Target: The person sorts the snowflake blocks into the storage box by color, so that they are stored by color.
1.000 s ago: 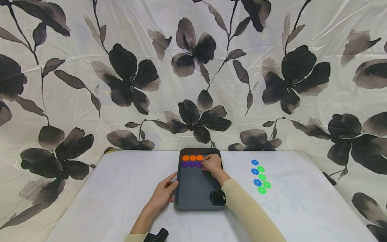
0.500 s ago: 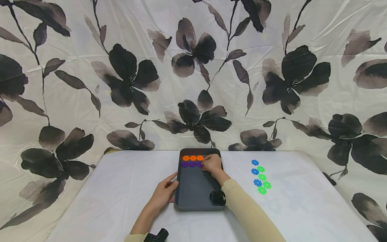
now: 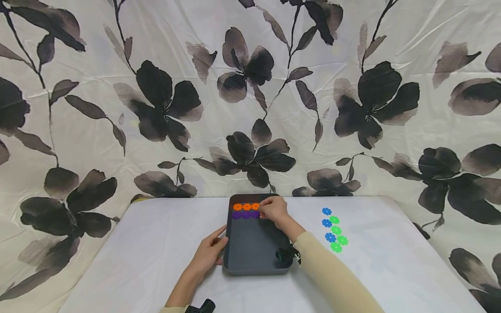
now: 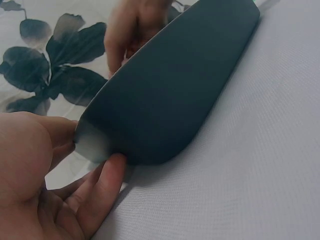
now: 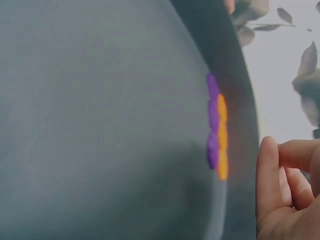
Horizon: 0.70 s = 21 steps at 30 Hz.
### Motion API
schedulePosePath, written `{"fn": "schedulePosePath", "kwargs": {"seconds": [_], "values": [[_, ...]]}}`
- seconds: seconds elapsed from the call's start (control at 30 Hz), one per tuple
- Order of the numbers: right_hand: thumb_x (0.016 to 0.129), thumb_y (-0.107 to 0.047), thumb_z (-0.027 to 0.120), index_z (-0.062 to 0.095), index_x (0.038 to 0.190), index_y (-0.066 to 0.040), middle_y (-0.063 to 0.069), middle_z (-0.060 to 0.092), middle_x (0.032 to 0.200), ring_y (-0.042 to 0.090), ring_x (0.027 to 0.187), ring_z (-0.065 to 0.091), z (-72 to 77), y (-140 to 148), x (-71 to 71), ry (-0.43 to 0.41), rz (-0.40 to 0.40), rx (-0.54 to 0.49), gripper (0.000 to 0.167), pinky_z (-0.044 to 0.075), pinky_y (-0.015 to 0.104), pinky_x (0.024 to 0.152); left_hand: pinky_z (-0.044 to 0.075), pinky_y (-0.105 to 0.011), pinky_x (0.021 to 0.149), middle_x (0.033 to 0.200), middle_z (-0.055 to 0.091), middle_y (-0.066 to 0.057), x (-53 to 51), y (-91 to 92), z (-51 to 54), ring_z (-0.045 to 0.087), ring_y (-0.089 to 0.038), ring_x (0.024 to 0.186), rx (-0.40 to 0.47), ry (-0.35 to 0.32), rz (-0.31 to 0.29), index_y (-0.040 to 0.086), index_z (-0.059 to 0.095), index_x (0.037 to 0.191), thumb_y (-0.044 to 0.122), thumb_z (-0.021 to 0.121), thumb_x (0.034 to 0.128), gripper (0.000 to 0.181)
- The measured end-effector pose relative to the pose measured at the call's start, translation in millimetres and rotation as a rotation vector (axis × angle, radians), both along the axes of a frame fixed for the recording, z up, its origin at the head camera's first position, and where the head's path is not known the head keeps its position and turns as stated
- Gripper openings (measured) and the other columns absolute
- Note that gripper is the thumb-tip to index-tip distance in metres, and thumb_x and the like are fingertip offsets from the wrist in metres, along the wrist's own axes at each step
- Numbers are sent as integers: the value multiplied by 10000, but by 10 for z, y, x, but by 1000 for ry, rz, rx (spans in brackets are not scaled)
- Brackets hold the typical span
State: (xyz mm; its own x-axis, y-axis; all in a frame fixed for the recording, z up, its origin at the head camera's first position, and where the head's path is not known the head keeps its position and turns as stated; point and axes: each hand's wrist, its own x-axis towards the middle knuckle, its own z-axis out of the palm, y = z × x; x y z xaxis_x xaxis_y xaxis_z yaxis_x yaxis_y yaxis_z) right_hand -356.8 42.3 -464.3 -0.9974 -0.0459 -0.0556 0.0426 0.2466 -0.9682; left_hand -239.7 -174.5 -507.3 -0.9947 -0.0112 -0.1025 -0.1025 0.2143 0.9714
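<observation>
Tray [image 3: 256, 250] on table [image 3: 133, 243], backdrop [image 3: 203, 115] behind. Rows of pieces [image 3: 246, 214] in tray's far end; loose pieces [image 3: 336, 230] right of tray. Left hand [image 3: 208, 248] at tray's left side, right hand [image 3: 275, 210] at far-right corner.

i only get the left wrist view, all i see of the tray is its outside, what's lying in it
Observer: A row of three orange pieces with a row of three purple pieces on its near side, at the far end of the tray.
Operator: ok and the right hand, i just see a bit of it past the rim, where is it
Observer: At the right end of those rows; I can't tell whether it holds a piece.
Operator: anything off the tray
Observer: Yes, three blue pieces and four green pieces lie on the table, to the right of the tray.
</observation>
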Motion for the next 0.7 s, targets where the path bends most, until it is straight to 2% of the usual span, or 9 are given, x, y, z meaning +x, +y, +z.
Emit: {"fn": "schedulePosePath", "kwargs": {"seconds": [0.2,0.33,0.47,0.7], "values": [[874,-15,688,692,962,61,137,651,845,172,633,647,188,213,140,25,40,28,117,579,429,723,576,-358,606,1078,525,-128,16,-4,5,510,-229,921,3,-4,4,177,467,1460,244,581,991,488],[866,-31,707,698,939,34,121,657,819,181,632,640,282,406,231,28,46,62,98,583,424,710,578,-357,608,1083,523,-130,24,-14,6,502,-229,924,0,-2,10,176,464,1462,250,583,990,493],[856,-42,723,704,928,12,108,663,809,174,624,626,306,650,302,12,39,97,92,590,362,654,579,-359,619,1101,522,-138,26,-27,-1,510,-236,928,4,-5,11,190,459,1466,262,585,988,499],[894,-61,686,691,1004,42,213,669,953,168,667,617,244,1240,458,-63,47,126,151,579,308,641,579,-364,627,1098,527,-140,-4,-14,-16,525,-237,932,16,-4,4,191,465,1463,265,586,988,496]]}}
